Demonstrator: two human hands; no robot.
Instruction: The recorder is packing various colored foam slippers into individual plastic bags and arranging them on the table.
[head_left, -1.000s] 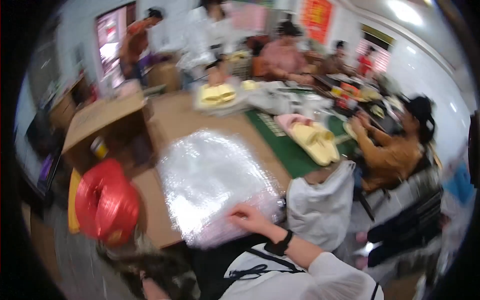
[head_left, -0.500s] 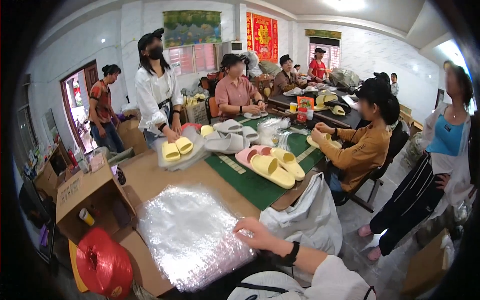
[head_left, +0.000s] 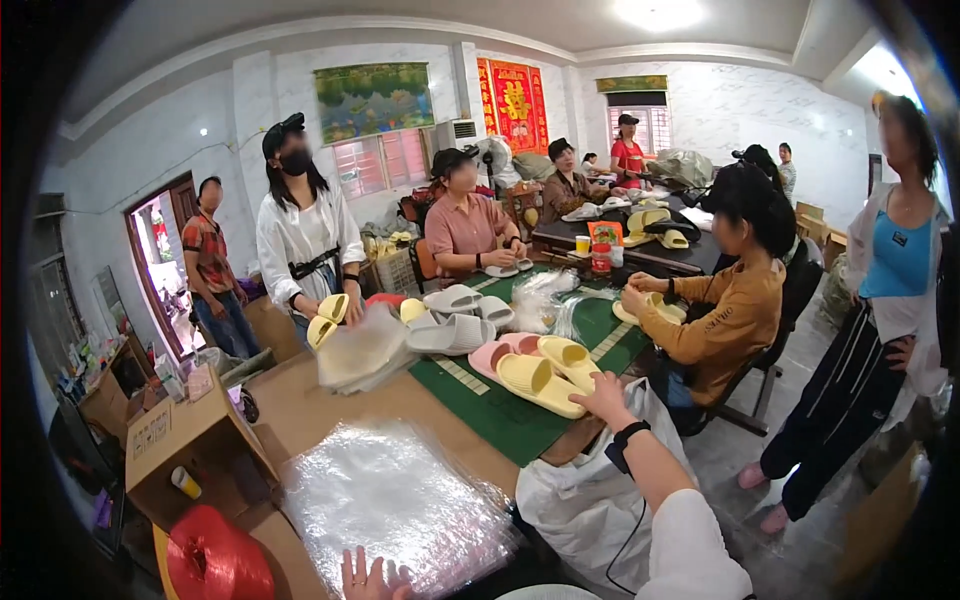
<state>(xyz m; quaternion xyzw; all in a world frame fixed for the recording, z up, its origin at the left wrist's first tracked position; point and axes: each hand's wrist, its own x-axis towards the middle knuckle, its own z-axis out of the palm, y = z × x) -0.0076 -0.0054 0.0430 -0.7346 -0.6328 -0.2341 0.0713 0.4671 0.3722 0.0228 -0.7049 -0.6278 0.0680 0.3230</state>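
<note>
My right hand (head_left: pixel 606 400) reaches over to a pair of yellow slippers (head_left: pixel 540 385), its thumb and fingers apart at their toe ends. The yellow slippers lie beside a pink pair (head_left: pixel 503 352) on the green mat (head_left: pixel 455 405). Close to me, a stack of clear plastic bags (head_left: pixel 395 495) lies flat and shiny on the table. My left hand (head_left: pixel 372 578), only partly in view at the lower edge, rests by the near edge of that stack with its fingers spread.
Grey slippers (head_left: pixel 455 332) lie farther back on the mat. At left stand an open cardboard box (head_left: pixel 195 440) and a roll of red twine (head_left: pixel 218 555). A white sack (head_left: pixel 590 500) hangs by the table's right edge. Several people work around the tables; one person stands at right.
My right hand has moved from the plastic bags out to the yellow slippers. My left hand has come into view. The person across has lifted and tilted a yellow pair. The view has tilted up.
</note>
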